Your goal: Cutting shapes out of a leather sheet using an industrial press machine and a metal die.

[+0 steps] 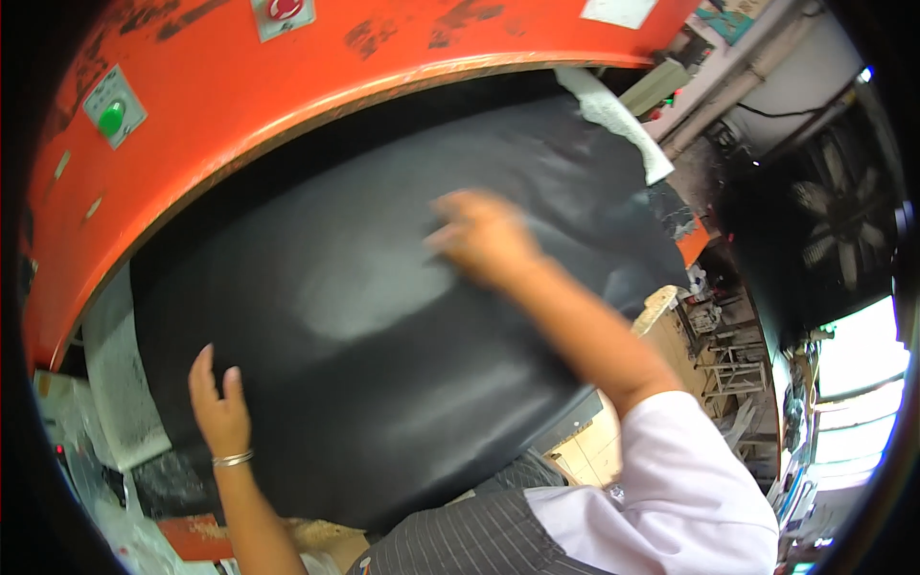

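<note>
A large, smooth black sheet [364, 383], like leather or a synthetic hide, covers the work surface beneath the orange machine and droops over the near edge toward my body. My left hand [220, 407] is at the sheet's left side, thumb and fingers apart, holding nothing; whether it touches the sheet I cannot tell. Over the right middle of the sheet is my right hand [487, 240], smeared by motion, with its fingers spread and nothing seen in them. Soft wrinkles run through the sheet's far right part.
The orange machine's beam [220, 105] spans the far side, bearing a green button [112, 119] and a red button [285, 9]. Pale board shows beyond the sheet at left [125, 383] and right [618, 120]. A fan [843, 220] and stools [733, 369] stand to the right.
</note>
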Tool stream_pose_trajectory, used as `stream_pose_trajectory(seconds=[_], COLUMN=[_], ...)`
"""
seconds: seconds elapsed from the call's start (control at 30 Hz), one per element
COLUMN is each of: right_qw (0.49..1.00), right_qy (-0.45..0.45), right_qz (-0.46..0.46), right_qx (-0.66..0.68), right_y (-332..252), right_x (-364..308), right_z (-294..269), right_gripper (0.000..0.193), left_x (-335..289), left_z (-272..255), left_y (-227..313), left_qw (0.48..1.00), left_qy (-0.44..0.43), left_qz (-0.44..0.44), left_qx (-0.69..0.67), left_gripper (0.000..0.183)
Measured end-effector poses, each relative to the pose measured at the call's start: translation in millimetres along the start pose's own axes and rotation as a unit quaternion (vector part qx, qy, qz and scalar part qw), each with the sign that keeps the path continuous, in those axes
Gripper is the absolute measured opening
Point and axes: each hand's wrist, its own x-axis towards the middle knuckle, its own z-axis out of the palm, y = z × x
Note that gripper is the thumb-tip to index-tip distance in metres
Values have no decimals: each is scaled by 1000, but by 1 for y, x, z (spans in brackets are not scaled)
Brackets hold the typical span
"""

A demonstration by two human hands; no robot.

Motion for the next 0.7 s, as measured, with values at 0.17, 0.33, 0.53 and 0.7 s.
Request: stream_pose_trajectory(seconds=[0.17,0.33,0.53,0.7], right_qw=[900,959,982,948], right_qy=[-66,-115,-73,-86], right_qz=[-322,-222,129,265], right_qx=[287,133,-114,-154], right_y=[-232,-182,-34,-5], right_x=[11,10,19,-2], right_z=[85,53,20,17], right_gripper=[57,65,59,61], left_x=[27,-30,-116,-116], left_z=[27,-73,-94,-103], left_y=[-12,-111,-197,-183], left_qw=[968,944,967,965], left_qy=[-119,-96,43,61], left_qz=[58,-150,-193,-242], left_qx=[214,277,159,78], left_gripper=[51,56,55,52])
